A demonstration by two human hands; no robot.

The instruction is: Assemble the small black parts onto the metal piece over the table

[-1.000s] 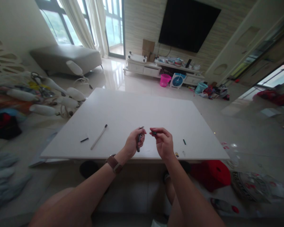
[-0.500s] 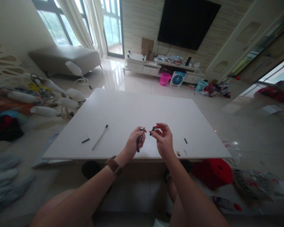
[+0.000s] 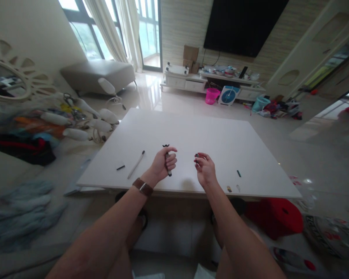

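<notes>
My left hand [image 3: 163,162] is closed in a fist round a thin dark pen-like tool [image 3: 167,159] that stands nearly upright above the white table [image 3: 192,135]. A brown watch strap sits on that wrist. My right hand [image 3: 205,168] hovers a short way to the right, its fingertips pinched on a small dark piece [image 3: 196,156]. Both hands are over the table's near middle. A white pen [image 3: 136,164] and a short black piece [image 3: 120,167] lie on the table left of my left hand. Right of my right hand lies a small dark green piece [image 3: 239,173].
Two tiny bits [image 3: 233,188] rest near the table's front edge. A red stool [image 3: 275,217] stands on the floor at the right. White bottle-shaped things and clutter [image 3: 75,120] lie left of the table. A TV stand, pink basket [image 3: 211,95] and fan are at the back.
My hands have drawn apart; the left turned the tool more upright, the right still pinches its small piece. The camera view has shifted left and tilted, so the table sits further right.
</notes>
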